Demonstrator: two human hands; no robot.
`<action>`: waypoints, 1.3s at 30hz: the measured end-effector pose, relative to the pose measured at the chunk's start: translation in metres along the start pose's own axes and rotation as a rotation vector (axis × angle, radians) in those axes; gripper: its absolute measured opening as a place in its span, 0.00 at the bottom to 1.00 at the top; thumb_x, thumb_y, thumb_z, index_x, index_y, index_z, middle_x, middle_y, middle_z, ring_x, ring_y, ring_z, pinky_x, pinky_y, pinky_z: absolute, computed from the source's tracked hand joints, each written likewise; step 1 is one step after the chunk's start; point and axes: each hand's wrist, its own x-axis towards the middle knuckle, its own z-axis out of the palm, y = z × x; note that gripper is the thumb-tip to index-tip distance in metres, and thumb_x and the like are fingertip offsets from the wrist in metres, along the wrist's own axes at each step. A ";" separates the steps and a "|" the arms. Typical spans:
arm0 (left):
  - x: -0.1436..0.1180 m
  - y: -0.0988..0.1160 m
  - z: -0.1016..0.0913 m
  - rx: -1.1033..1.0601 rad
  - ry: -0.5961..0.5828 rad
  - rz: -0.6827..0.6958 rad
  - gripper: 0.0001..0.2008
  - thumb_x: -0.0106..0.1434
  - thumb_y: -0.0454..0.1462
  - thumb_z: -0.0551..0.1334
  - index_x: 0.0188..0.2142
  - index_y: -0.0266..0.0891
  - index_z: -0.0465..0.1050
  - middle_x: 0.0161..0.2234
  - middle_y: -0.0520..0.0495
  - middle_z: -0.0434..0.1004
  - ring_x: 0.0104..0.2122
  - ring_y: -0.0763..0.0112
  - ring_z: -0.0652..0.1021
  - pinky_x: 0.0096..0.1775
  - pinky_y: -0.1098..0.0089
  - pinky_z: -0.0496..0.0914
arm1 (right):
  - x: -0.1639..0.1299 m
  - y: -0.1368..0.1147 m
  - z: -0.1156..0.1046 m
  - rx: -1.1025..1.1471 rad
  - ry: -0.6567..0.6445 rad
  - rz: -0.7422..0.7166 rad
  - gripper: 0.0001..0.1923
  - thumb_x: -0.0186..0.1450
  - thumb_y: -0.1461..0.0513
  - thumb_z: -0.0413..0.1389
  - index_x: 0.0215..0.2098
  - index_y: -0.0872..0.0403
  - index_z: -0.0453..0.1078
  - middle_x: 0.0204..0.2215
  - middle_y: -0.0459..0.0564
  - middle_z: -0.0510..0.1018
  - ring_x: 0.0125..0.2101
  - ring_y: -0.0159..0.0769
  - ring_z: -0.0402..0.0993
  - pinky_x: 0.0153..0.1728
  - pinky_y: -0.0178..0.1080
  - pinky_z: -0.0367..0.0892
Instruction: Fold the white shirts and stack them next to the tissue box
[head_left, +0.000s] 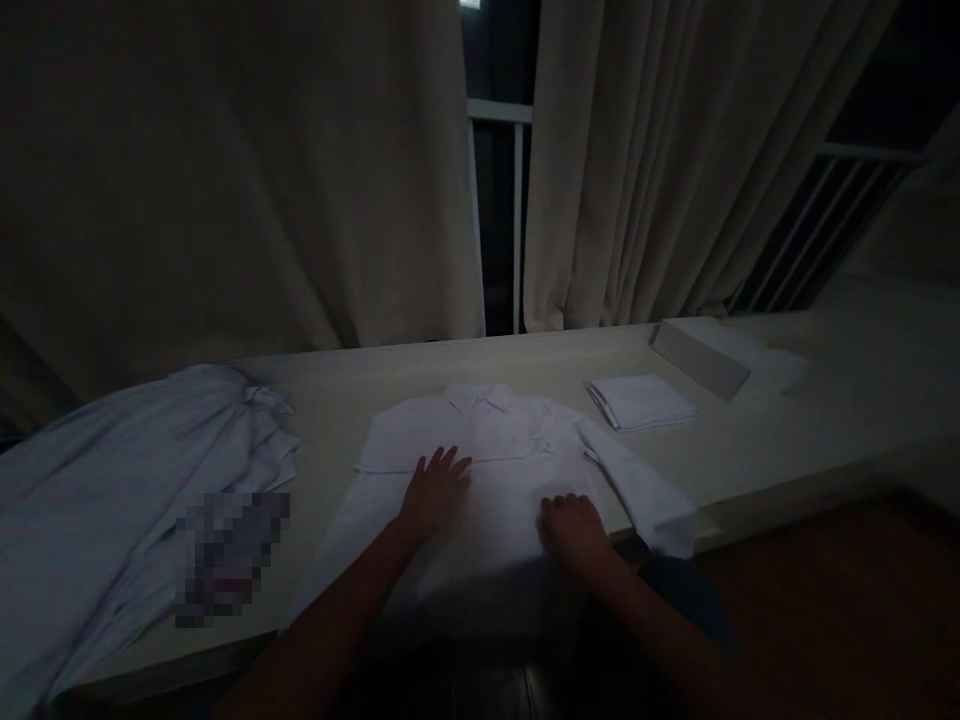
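At the surface's (pixel 787 440) near edge, a soft, light white shirt (pixel 480 450) is pressed flat: left hand (pixel 435 492) spread wide, right hand (pixel 571 526) curled, holding nothing. It seems best gripped at its hem or shoulders.

No readable text; no labels, brands, numbers, signs legible; scene dim
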 end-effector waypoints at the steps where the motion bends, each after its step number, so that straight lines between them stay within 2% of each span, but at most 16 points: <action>1: 0.015 0.005 0.003 0.006 -0.019 0.032 0.25 0.70 0.47 0.44 0.63 0.49 0.62 0.68 0.46 0.53 0.67 0.53 0.52 0.63 0.48 0.47 | -0.006 0.003 0.001 0.005 0.031 0.001 0.20 0.70 0.59 0.44 0.52 0.57 0.71 0.49 0.64 0.75 0.51 0.51 0.70 0.53 0.52 0.60; 3: 0.040 0.012 0.012 0.018 -0.051 0.046 0.26 0.69 0.49 0.45 0.64 0.51 0.59 0.68 0.45 0.51 0.67 0.50 0.51 0.62 0.45 0.46 | -0.015 0.010 0.006 0.018 0.104 0.011 0.24 0.71 0.55 0.43 0.60 0.57 0.64 0.59 0.64 0.67 0.60 0.54 0.61 0.59 0.54 0.53; 5: 0.057 0.014 0.024 0.012 -0.089 0.044 0.29 0.68 0.53 0.45 0.66 0.51 0.55 0.69 0.44 0.49 0.67 0.47 0.49 0.61 0.42 0.45 | -0.020 0.018 0.016 0.043 0.116 0.040 0.29 0.71 0.51 0.43 0.65 0.56 0.59 0.65 0.62 0.58 0.65 0.56 0.50 0.62 0.56 0.47; 9: 0.074 0.010 0.045 -0.040 -0.141 -0.015 0.32 0.67 0.57 0.40 0.68 0.55 0.47 0.70 0.45 0.41 0.67 0.43 0.48 0.59 0.38 0.46 | -0.020 0.030 0.034 0.103 0.072 0.080 0.33 0.71 0.46 0.41 0.68 0.54 0.53 0.68 0.60 0.50 0.67 0.56 0.41 0.63 0.59 0.43; 12: 0.079 0.002 0.053 -0.035 -0.117 -0.100 0.33 0.66 0.58 0.39 0.68 0.57 0.44 0.71 0.46 0.39 0.67 0.43 0.46 0.59 0.37 0.46 | -0.002 0.034 0.034 0.129 0.059 0.055 0.34 0.71 0.46 0.40 0.68 0.56 0.52 0.68 0.61 0.49 0.68 0.57 0.38 0.63 0.60 0.41; 18: 0.088 -0.025 0.047 -0.017 -0.115 -0.182 0.33 0.66 0.58 0.38 0.68 0.55 0.42 0.70 0.43 0.40 0.67 0.40 0.47 0.58 0.36 0.47 | 0.065 0.034 0.016 0.145 0.016 0.003 0.35 0.69 0.47 0.45 0.68 0.57 0.53 0.67 0.62 0.52 0.66 0.58 0.45 0.62 0.58 0.45; 20: 0.093 -0.033 0.043 -0.017 -0.126 -0.192 0.34 0.66 0.58 0.38 0.69 0.54 0.41 0.70 0.42 0.39 0.66 0.39 0.48 0.58 0.35 0.47 | 0.080 0.035 0.007 0.150 0.006 -0.036 0.32 0.68 0.48 0.47 0.64 0.58 0.59 0.64 0.63 0.60 0.63 0.56 0.53 0.61 0.55 0.49; 23: 0.101 -0.035 0.041 -0.010 -0.145 -0.206 0.34 0.66 0.57 0.41 0.68 0.51 0.46 0.70 0.38 0.42 0.66 0.36 0.49 0.57 0.33 0.47 | 0.084 0.042 -0.008 0.203 0.042 -0.060 0.24 0.71 0.51 0.44 0.53 0.57 0.70 0.53 0.60 0.73 0.54 0.48 0.67 0.56 0.47 0.58; 26: 0.103 -0.014 0.040 0.000 -0.074 -0.138 0.31 0.68 0.51 0.43 0.67 0.42 0.52 0.69 0.35 0.45 0.66 0.42 0.50 0.60 0.38 0.47 | 0.080 0.053 -0.017 0.249 0.163 0.041 0.21 0.72 0.58 0.40 0.54 0.57 0.69 0.50 0.57 0.76 0.50 0.42 0.70 0.53 0.41 0.62; 29: 0.095 0.030 0.043 -0.034 0.027 0.044 0.30 0.69 0.48 0.44 0.66 0.36 0.54 0.69 0.37 0.46 0.67 0.52 0.50 0.64 0.49 0.46 | 0.091 0.059 -0.019 0.238 0.219 0.079 0.22 0.71 0.63 0.41 0.60 0.61 0.62 0.55 0.60 0.71 0.55 0.41 0.67 0.55 0.39 0.61; 32: 0.079 0.076 0.048 -0.096 0.040 0.239 0.31 0.67 0.51 0.49 0.66 0.42 0.55 0.69 0.41 0.45 0.68 0.51 0.47 0.64 0.47 0.42 | 0.125 0.057 -0.015 0.193 0.144 -0.049 0.26 0.70 0.65 0.40 0.64 0.67 0.55 0.61 0.62 0.64 0.60 0.41 0.60 0.59 0.38 0.55; 34: 0.066 0.098 0.053 -0.143 0.018 0.292 0.33 0.66 0.54 0.50 0.66 0.44 0.55 0.69 0.40 0.47 0.68 0.48 0.48 0.64 0.44 0.42 | 0.154 0.054 -0.009 0.170 0.046 -0.137 0.25 0.71 0.65 0.39 0.64 0.68 0.56 0.61 0.62 0.64 0.60 0.40 0.60 0.60 0.38 0.54; 37: 0.048 0.111 0.059 -0.181 0.004 0.332 0.33 0.66 0.57 0.47 0.66 0.48 0.53 0.69 0.43 0.49 0.68 0.49 0.48 0.64 0.43 0.42 | 0.196 0.058 0.001 0.158 -0.054 -0.174 0.22 0.71 0.63 0.43 0.57 0.67 0.65 0.56 0.63 0.71 0.57 0.42 0.65 0.60 0.39 0.54; 39: 0.041 0.112 0.060 -0.192 0.006 0.348 0.33 0.66 0.58 0.45 0.67 0.50 0.52 0.69 0.46 0.47 0.68 0.52 0.47 0.64 0.44 0.42 | 0.221 0.066 0.006 0.154 -0.087 -0.156 0.21 0.71 0.62 0.45 0.55 0.68 0.66 0.55 0.65 0.71 0.56 0.44 0.65 0.60 0.41 0.54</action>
